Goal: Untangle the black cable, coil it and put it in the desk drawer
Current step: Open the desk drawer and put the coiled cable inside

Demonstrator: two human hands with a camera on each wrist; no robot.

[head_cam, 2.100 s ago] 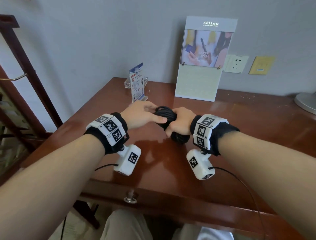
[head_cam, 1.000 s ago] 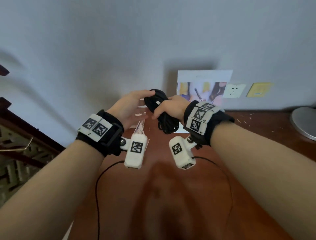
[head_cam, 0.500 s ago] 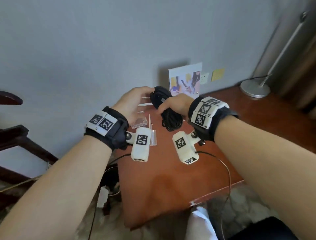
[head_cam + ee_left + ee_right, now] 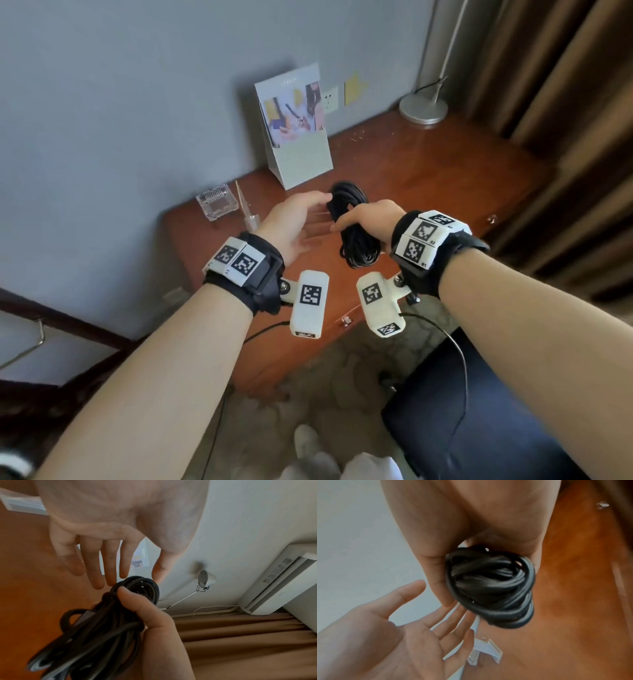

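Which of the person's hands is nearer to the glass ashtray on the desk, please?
Left. The left hand hovers open just right of the glass ashtray; the right hand, gripping the black cable, is farther right.

Left hand (image 4: pixel 294 224) comes off the black cable (image 4: pixel 354 226); its fingers now spread flat, palm facing the coil, just beside it. Right hand (image 4: pixel 368 219) alone now grips the coil, lifted up from the desk (image 4: pixel 428 161) surface into the air. The head view swings from facing the desk front to looking over its left end.

Hotel-like room: wooden desk (image 4: pixel 428 164), brochure stand (image 4: pixel 301 154), ashtray (image 4: pixel 217 205), curtains (image 4: pixel 565 102).
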